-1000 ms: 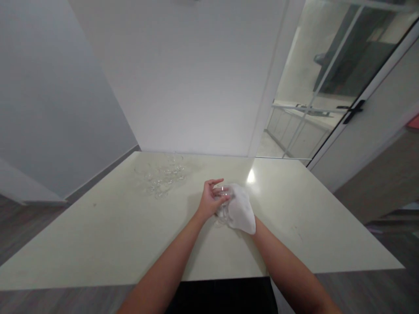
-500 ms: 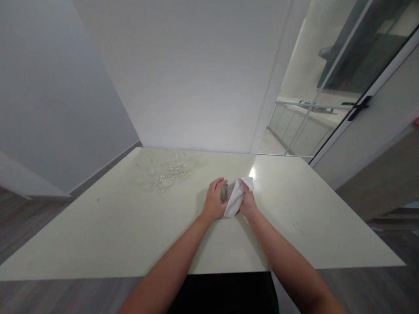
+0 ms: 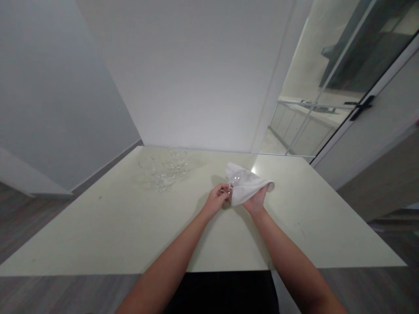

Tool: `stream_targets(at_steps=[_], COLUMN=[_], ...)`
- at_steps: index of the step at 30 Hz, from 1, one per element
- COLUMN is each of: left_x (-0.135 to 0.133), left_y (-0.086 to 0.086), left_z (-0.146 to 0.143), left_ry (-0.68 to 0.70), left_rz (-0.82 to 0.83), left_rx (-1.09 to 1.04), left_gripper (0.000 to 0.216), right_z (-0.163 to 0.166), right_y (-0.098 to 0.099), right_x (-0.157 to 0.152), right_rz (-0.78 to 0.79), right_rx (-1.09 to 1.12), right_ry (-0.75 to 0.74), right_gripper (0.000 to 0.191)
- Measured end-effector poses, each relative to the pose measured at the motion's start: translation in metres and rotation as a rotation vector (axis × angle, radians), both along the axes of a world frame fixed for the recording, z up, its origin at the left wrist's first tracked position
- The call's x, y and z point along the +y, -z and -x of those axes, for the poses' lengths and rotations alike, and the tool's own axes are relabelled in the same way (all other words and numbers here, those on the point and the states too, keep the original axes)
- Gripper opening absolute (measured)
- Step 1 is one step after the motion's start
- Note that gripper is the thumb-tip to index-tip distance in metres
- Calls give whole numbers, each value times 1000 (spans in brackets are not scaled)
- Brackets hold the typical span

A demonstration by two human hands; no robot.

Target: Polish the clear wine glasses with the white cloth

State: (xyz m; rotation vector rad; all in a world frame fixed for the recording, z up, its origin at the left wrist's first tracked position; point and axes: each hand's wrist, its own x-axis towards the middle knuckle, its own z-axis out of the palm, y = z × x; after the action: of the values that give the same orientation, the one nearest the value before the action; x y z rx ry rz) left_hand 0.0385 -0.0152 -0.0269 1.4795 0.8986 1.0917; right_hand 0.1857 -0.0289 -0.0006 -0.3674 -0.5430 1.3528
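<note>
Left fingers pinching a clear stemmed glass (image 3: 238, 177), its bowl against a white cloth (image 3: 250, 188).
The left hand (image 3: 217, 201) has its fingertips drawn together around the narrow part of the glass, which is tilted above the pale table (image 3: 131, 231); the right hand (image 3: 256, 202) lies under the cloth, its fingers covered, so how tightly they close cannot be told; more clear glassware (image 3: 168, 174) stands well apart, toward the far left.

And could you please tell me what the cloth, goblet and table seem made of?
Cloth: soft matte fabric, judging by its folds. Goblet: glass or clear plastic, see-through with highlights. Table: glossy, reflecting light; perhaps laminate or stone.
</note>
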Motion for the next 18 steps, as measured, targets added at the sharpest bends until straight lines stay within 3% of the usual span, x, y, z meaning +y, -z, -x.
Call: stream_targets(at_steps=[3,6,8,10,13,18], left_x=[0,-2,-4,-4,-4,-8], left_y=[0,2,3,2,-2,-8], left_z=[-1,-4,-5,-4,2,7], left_ry=[76,114,145,159,124,-68], left_rz=[143,141,110,74,-40,-434], left_rx=[-106,-118,-100,-68,54,420], left_gripper=[24,26,31,33,28,17], right_z=[-7,-7,-4,0,4,5], right_y=[6,18,24,27,26,21], right_x=[-2,0,2,5,8,9], right_rz=[5,150,260,316,224,142], right_rx=[9,-108,-218,-318,-432,-487], right_ry=[-102,-194,-164,-69,161,354], right_gripper=[63,56,45,33,26,19])
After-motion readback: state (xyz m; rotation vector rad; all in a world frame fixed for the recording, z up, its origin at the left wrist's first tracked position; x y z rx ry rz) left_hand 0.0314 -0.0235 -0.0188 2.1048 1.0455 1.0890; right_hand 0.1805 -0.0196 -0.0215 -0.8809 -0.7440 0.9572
